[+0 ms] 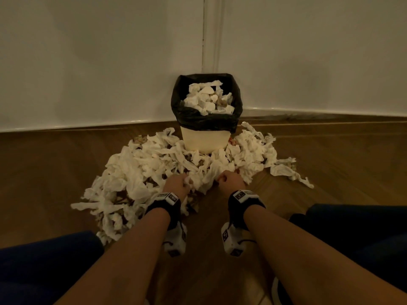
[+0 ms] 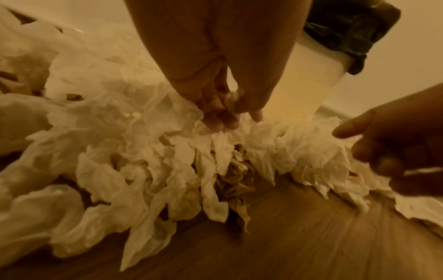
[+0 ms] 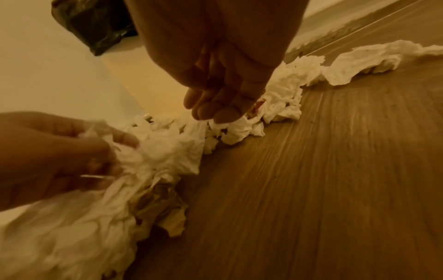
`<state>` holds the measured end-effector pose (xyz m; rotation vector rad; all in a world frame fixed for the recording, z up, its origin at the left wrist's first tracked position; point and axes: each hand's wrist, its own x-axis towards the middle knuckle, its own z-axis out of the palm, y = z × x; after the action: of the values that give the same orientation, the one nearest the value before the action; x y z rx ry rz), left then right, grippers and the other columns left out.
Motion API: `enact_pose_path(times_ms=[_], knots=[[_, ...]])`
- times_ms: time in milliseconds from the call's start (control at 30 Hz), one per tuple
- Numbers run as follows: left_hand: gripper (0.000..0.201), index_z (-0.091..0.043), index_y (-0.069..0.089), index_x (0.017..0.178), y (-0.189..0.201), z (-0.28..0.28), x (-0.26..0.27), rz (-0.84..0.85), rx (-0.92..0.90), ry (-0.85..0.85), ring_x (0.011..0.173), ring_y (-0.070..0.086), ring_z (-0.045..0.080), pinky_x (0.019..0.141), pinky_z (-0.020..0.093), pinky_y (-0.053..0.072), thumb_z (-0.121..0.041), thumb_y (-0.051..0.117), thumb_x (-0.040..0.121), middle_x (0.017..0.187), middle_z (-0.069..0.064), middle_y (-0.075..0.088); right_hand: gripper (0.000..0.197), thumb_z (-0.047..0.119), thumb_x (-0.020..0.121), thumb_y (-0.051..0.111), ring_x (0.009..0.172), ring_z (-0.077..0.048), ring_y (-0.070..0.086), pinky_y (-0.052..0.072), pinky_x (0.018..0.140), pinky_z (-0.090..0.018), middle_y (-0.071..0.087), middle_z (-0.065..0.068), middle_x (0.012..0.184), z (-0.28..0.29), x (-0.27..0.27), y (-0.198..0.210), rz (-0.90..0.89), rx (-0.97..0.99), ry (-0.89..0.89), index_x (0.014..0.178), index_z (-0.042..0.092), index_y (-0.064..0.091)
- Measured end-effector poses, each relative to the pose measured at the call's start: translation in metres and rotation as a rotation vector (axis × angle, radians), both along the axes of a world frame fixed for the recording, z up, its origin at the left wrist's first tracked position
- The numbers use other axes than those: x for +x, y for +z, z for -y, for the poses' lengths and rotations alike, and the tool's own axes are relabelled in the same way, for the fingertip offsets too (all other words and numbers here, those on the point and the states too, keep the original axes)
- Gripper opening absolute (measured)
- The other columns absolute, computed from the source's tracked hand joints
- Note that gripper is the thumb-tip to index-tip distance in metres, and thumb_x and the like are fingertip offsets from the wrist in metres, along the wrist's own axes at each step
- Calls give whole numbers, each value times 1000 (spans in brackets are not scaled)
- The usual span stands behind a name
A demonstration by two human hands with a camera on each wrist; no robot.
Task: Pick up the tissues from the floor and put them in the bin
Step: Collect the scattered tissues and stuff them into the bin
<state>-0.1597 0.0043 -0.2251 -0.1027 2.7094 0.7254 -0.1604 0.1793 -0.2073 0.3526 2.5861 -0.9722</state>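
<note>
Crouching at the pile's near edge: left hand [image 1: 176, 183] pinches a clump of tissues [image 1: 141, 168]; right hand [image 1: 231, 180] curled, grip on tissue unclear. Bin [image 1: 204, 140] stands straight ahead beyond the heap, equally near both hands, already heaped.

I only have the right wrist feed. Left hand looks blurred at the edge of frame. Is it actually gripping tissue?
Observer: Yes. In the left wrist view the left hand has fingers curled into crumpled tissue from the pile.
Operator: How full is the bin? I only see its side.
Observer: Head view shows the bin with its black liner heaped with tissues near the rim.
Operator: And the right hand?
Observer: Head view shows the right hand pinching tissue at the pile's near edge.
</note>
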Motion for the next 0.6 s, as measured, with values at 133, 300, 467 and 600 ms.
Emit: enact_pose_path(times_ms=[133, 300, 467, 600], knots=[[34, -10, 65, 110, 3, 3, -3, -52, 123, 145, 99, 61, 32, 81, 36, 50, -13, 34, 98, 121, 15, 61, 29, 11, 94, 38, 85, -27, 56, 45, 70, -34, 61, -17, 111, 10, 5, -7, 85, 67, 162, 109, 5, 63], [41, -5, 39, 137, 6, 22, -14, 51, 206, 470, 129, 41, 32, 105, 37, 34, -14, 43, 98, 140, 18, 42, 35, 14, 94, 46, 116, -29, 52, 45, 92, -34, 51, -11, 133, 27, 13, -13, 290, 61, 412, 129, 12, 51], [75, -2, 35, 142, 3, 32, -16, 170, 413, 548, 116, 54, 33, 97, 38, 46, -49, 57, 87, 137, 19, 46, 62, 26, 88, 60, 130, -36, 37, 36, 107, -42, 32, -17, 145, 49, 20, -26, 318, 32, 464, 143, 17, 32], [57, -2, 31, 139, -6, 34, -13, 228, 535, 565, 114, 55, 33, 83, 34, 50, -12, 58, 90, 139, 14, 45, 80, 34, 83, 68, 136, -42, 27, 35, 109, -45, 0, -13, 154, 64, 19, -36, 341, 78, 510, 147, 31, 20]])
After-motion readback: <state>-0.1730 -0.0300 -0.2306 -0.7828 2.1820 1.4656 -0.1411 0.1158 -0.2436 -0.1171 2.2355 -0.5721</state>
